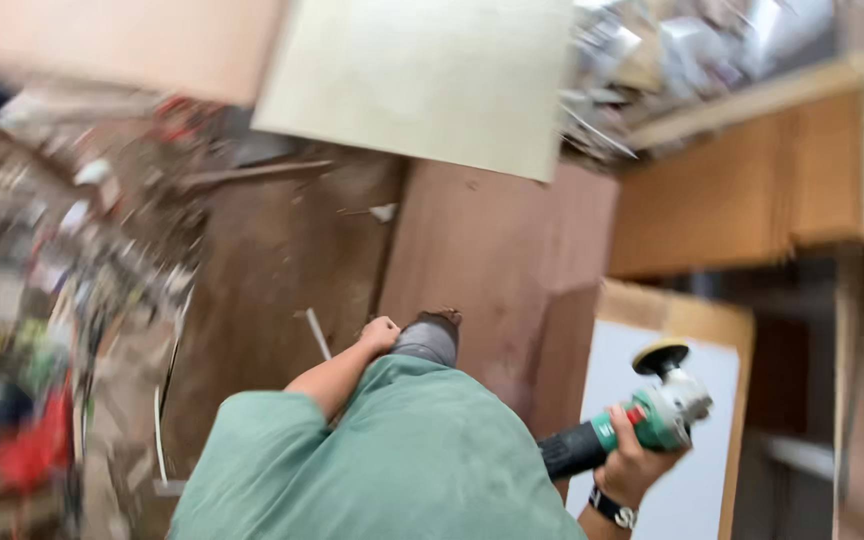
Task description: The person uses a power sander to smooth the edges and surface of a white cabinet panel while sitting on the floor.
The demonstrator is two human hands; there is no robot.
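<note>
Gripping a green and black angle grinder [632, 425] around its body, the right hand [637, 465] is clenched on the tool low at the right of the view, a dark wristwatch [612, 508] on the wrist below it. The grinder's black handle runs left from the fist toward the green shirt [402, 460], while its grey head and round sanding pad [660, 356] stick up and right, clear of the fingers and in front of a white panel [692, 470]. The left hand [380, 333] is closed in a loose fist, resting against the grey trouser knee [430, 340] above a brown board [492, 270]; whether it holds anything cannot be told through the blur
</note>
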